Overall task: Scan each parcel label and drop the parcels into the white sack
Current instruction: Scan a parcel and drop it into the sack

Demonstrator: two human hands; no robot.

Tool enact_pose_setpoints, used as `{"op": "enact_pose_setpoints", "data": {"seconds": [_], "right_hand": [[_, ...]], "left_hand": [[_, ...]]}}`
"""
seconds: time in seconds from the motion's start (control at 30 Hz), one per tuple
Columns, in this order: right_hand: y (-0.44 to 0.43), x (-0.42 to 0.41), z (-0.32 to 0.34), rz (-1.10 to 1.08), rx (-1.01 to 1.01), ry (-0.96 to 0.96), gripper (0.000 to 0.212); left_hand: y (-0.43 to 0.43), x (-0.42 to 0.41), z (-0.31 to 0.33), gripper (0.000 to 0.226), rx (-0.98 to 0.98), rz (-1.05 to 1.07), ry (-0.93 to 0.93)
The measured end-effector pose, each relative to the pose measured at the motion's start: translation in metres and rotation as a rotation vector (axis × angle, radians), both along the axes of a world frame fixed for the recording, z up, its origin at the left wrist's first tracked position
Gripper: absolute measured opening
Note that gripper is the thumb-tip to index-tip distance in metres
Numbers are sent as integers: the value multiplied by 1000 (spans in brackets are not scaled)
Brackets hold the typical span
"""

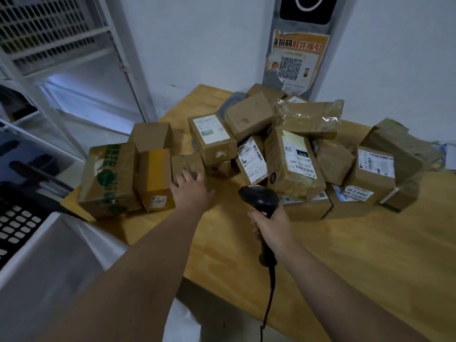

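Observation:
Several cardboard parcels lie heaped on a wooden table (345, 255). My left hand (191, 188) reaches over a small brown box (187, 164) near the middle of the heap, fingers spread and touching its near top edge; I see no grip on it. My right hand (270, 224) grips the handle of a black barcode scanner (259, 195), its head pointing toward the parcels and its cable hanging down. A labelled box (293, 161) stands just behind the scanner head. The white sack (61, 267) gapes at the lower left, beside the table's left edge.
A green-printed box (108, 178) and a yellow-taped box (155, 178) stand left of my left hand. White metal shelving (61, 58) rises at the left. A black perforated crate (17, 223) sits beside the sack. A QR-code poster (293, 62) hangs on the back wall.

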State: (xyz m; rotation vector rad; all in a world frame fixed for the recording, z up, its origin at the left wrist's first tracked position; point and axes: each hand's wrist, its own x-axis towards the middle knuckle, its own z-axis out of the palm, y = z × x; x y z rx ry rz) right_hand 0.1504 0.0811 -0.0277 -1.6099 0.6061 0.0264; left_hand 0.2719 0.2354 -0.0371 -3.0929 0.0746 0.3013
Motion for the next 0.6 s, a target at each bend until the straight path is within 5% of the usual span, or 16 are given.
{"op": "enact_pose_setpoints", "data": {"seconds": [0.27, 0.43, 0.6], "right_hand": [[-10, 1, -5, 23, 15, 15, 32], [-7, 1, -8, 46, 14, 29, 36], [1, 0, -7, 55, 24, -18, 26]], "left_hand": [[-5, -24, 1, 52, -183, -1, -63], [9, -35, -15, 73, -156, -15, -134], [9, -52, -10, 53, -190, 0, -118]]}}
